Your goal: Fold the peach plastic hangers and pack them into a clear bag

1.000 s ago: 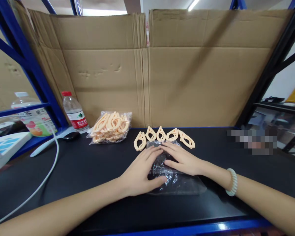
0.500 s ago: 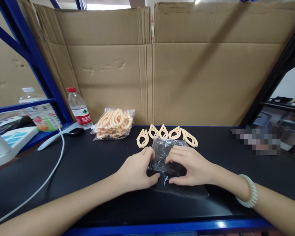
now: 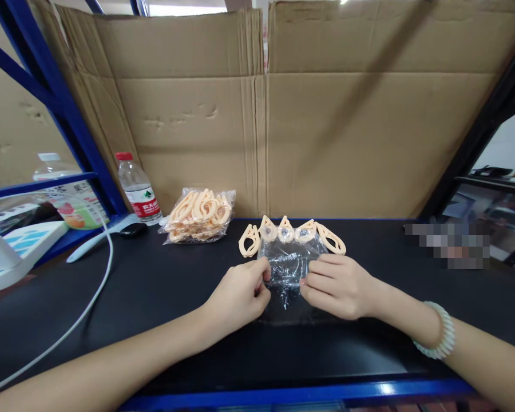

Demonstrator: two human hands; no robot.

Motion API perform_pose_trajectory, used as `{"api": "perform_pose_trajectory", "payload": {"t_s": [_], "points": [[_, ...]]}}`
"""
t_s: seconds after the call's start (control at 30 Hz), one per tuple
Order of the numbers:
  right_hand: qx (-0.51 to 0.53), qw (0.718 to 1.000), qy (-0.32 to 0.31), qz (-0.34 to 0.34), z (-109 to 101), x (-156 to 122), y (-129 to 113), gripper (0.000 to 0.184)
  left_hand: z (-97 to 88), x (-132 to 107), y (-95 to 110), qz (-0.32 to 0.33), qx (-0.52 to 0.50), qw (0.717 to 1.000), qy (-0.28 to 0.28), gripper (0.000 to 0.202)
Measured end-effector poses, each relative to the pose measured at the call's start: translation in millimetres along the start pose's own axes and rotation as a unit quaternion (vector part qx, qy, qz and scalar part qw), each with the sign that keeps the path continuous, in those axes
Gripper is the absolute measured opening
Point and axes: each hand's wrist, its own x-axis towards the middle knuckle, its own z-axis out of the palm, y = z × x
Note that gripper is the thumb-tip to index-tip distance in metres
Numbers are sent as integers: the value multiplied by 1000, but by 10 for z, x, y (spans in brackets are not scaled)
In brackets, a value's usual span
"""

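On the black surface (image 3: 347,355), between the left hand (image 3: 240,292) and the right hand (image 3: 341,286): one clear plastic bag (image 3: 285,266).

Change vs half a second ago: it lay flatter, far edge reaching only the foot of the row behind. Now that edge is up and overlaps the lower parts of the three middle loose pieces (image 3: 284,221); you see them through the film. Fingers were curled with gaps to the thumbs; now closed in.

Grip: narrow on both sides. Left pinches the bag's left edge, thumb to index. Right has fingers curled onto its right edge; thumb hidden, can't tell how it sits.

Counts: loose pieces, 5, peach, in a shallow arc. Filled bag (image 3: 199,217) of similar pieces, 1; contents overlap, can't count. Bottles, 2: red-capped bottle (image 3: 139,191) and white-capped bottle (image 3: 75,219). Coil bracelet (image 3: 448,337), 1, on the right wrist.

Around: cardboard (image 3: 369,131) stands upright behind the row and closes off the back. White cable (image 3: 110,256) loops across the left side, well apart from the bag. Blue frame (image 3: 62,123) at left, its rail crossing in front of the white-capped bottle.
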Motion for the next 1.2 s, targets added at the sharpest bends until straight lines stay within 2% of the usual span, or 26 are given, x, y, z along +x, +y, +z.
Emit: {"api": "perform_pose_trajectory", "payload": {"t_s": [0.07,0.13,0.23,0.3,0.37,0.43,0.5,0.57,0.7,0.73,0.87,1.07,1.13,1.2], "points": [[-2,1000,24,-13,-17,21,-12,30,-26,-16,29,6,37,999,4,18],[15,1000,17,4,-17,25,-17,32,-54,-28,58,27,77,997,20,16],[50,998,-5,38,3,7,-22,36,-71,-31,85,96,105,988,55,14],[104,993,-13,62,13,-3,-32,31,-60,-22,78,149,91,983,55,13],[196,975,-10,102,18,-9,-32,22,-36,-10,53,182,53,981,34,13],[284,946,12,154,26,-30,15,19,-13,0,22,184,16,983,9,14],[311,924,50,218,55,-104,142,18,3,3,-1,170,-5,985,-10,14],[272,915,72,290,114,-262,346,17,12,2,-13,157,-10,987,-26,15],[172,907,1,384,302,-768,800,27,33,-6,-12,156,-11,986,-48,24],[165,907,-27,387,349,-895,886,30,40,-7,-11,158,-15,986,-49,26],[156,901,-52,401,492,-1212,1087,36,63,-14,-7,155,-31,986,-47,29],[177,901,-113,380,650,-1257,1206,65,90,-31,-10,169,-41,984,-41,28],[196,898,-147,365,682,-1259,1212,67,94,-34,-9,166,-40,985,-38,28],[210,895,-174,354,685,-1262,1200,62,92,-35,-5,164,-39,985,-35,28]]}}
